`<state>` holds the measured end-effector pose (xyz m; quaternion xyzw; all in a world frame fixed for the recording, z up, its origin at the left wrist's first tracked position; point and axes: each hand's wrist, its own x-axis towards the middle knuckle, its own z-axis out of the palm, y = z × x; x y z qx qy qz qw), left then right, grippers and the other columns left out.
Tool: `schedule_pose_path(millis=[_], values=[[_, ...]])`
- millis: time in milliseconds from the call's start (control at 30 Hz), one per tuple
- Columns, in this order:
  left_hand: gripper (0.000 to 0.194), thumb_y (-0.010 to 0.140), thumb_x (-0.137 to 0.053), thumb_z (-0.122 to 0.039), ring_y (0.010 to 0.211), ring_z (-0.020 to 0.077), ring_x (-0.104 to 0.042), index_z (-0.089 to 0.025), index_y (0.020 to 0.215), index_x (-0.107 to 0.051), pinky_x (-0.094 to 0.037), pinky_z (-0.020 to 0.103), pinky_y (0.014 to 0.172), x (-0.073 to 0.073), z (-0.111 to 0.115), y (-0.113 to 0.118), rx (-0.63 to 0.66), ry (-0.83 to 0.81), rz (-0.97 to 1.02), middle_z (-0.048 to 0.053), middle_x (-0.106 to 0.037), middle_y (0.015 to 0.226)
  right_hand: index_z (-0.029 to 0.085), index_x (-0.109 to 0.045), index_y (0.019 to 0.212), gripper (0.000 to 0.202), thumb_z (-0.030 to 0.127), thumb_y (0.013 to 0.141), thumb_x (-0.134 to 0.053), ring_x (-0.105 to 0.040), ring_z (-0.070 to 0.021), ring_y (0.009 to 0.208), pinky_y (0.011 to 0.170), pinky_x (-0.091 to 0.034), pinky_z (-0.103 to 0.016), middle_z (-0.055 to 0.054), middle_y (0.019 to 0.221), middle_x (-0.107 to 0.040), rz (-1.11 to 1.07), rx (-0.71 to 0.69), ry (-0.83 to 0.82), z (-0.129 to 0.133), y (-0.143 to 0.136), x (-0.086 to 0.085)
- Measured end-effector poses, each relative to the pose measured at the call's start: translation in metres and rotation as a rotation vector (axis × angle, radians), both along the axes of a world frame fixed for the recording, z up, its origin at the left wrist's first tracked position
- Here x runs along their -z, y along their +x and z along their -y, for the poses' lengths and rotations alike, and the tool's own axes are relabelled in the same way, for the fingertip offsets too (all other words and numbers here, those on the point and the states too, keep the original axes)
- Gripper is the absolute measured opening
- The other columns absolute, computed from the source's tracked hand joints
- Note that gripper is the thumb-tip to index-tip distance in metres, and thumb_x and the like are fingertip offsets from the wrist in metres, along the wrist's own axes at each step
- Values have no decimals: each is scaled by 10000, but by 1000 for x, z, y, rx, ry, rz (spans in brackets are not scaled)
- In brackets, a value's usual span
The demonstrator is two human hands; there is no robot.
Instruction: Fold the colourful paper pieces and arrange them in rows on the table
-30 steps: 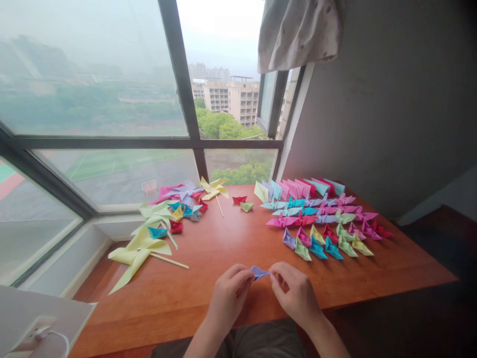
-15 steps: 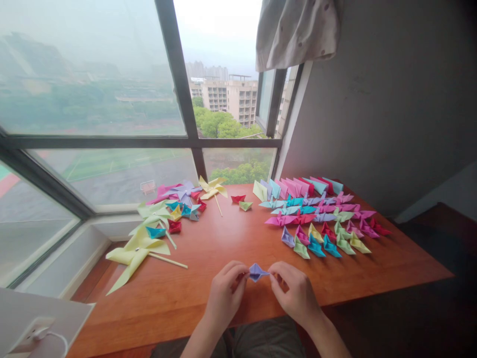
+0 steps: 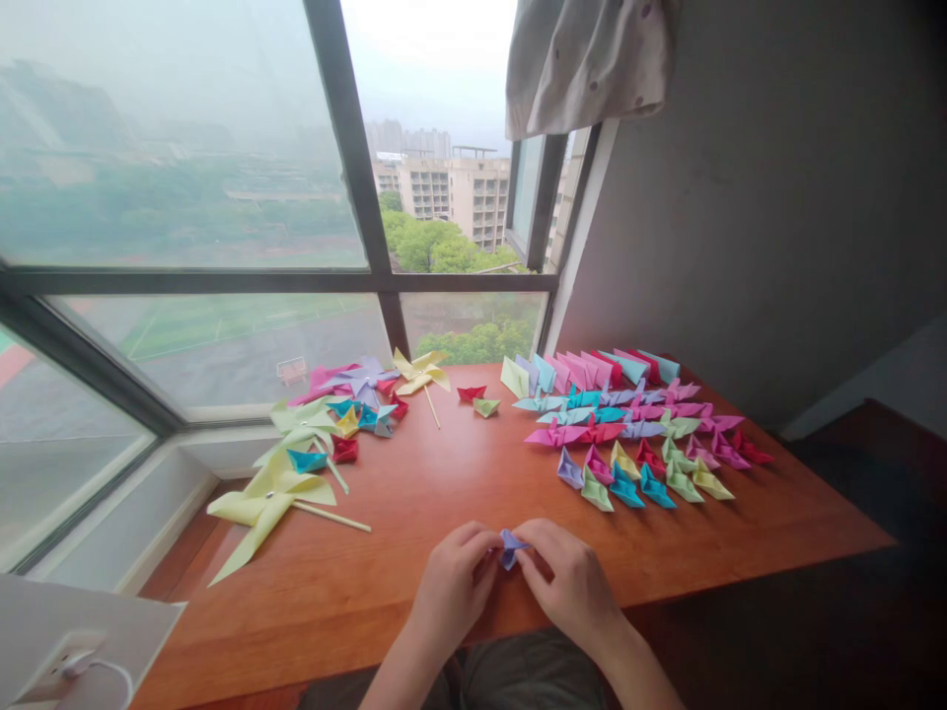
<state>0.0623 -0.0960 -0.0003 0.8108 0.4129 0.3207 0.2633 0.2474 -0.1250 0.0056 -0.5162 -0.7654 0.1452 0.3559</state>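
A small purple folded paper piece [image 3: 510,549] is held between both hands, just above the near part of the wooden table. The fingers of my left hand [image 3: 457,582] pinch its left side. On the right side, my right hand [image 3: 568,572] has its thumb and fingertips closed on the paper. The fingers cover part of the piece, so its full shape is not visible. The two hands are close together, with only the paper between the fingertips.
Rows of folded paper boats [image 3: 625,483], cranes and other shapes fill the table's right side. Pinwheels [image 3: 270,498] and more boats lie at the left. A red boat [image 3: 472,393] and a green boat [image 3: 486,406] sit at the back by the window.
My hands have moved closer together. The purple paper, earlier stretched wide between the fingertips, now looks narrower and more upright, with more of it covered by the fingers.
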Motion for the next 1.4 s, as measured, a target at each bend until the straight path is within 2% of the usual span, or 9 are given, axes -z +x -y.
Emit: schedule_pose_path(millis=[300, 533, 767, 900, 1000, 1100, 1300, 1400], values=[[167, 874, -507, -114, 740, 164, -603, -203, 869, -648, -488, 246, 676, -5, 3, 0, 8, -12, 47, 44, -642, 829, 231, -659, 917, 199, 97, 880, -516, -637, -166, 844, 778, -503, -265, -33, 912, -669, 43, -12, -4, -4, -10, 4], [127, 906, -512, -176, 703, 154, -616, -190, 819, -603, -502, 238, 643, -1, -2, -2, -129, -84, 205, 33, -649, 779, 225, -648, 924, 166, 138, 910, -507, -651, -165, 803, 729, -515, -263, -27, 864, -672, 4, 29, 21, -5, 4, 7], [136, 911, -526, -239, 710, 174, -648, -182, 827, -616, -523, 253, 649, 0, -3, -5, -171, -153, 311, 38, -666, 762, 219, -686, 911, 213, 195, 946, -477, -659, -187, 814, 746, -535, -300, -54, 856, -694, -99, 54, 19, -3, 20, 9], [166, 915, -535, -293, 712, 185, -651, -178, 829, -619, -526, 257, 638, -2, -4, -8, -221, -173, 403, 40, -662, 741, 208, -716, 873, 211, 255, 936, -520, -668, -180, 764, 639, -537, -254, -60, 824, -706, -237, 87, -32, -1, 22, 7], [171, 912, -545, -312, 718, 186, -653, -178, 840, -622, -538, 263, 656, -1, -5, -9, -235, -161, 439, 40, -658, 743, 202, -714, 828, 218, 274, 929, -535, -655, -165, 700, 570, -512, -232, -53, 788, -701, -264, 105, -46, -1, 20, 6], [155, 906, -555, -299, 712, 181, -651, -182, 841, -634, -541, 260, 657, 0, -6, -8, -233, -133, 425, 37, -661, 747, 201, -696, 832, 210, 266, 934, -524, -638, -156, 666, 559, -500, -234, -50, 779, -690, -221, 101, -29, -2, 19, 6], [141, 925, -529, -231, 773, 177, -640, -191, 880, -657, -532, 258, 680, -1, -4, -5, -136, -29, 331, 62, -668, 845, 221, -679, 909, 190, 204, 944, -493, -661, -187, 797, 729, -533, -298, -47, 842, -694, -30, 72, 44, -1, 21, 7], [128, 929, -535, -231, 772, 173, -643, -192, 955, -654, -533, 263, 686, -2, -4, -5, -154, -38, 311, 66, -674, 895, 220, -682, 920, 210, 204, 955, -476, -663, -187, 783, 711, -536, -299, -55, 839, -697, -2, 78, 80, 2, 23, 6]])
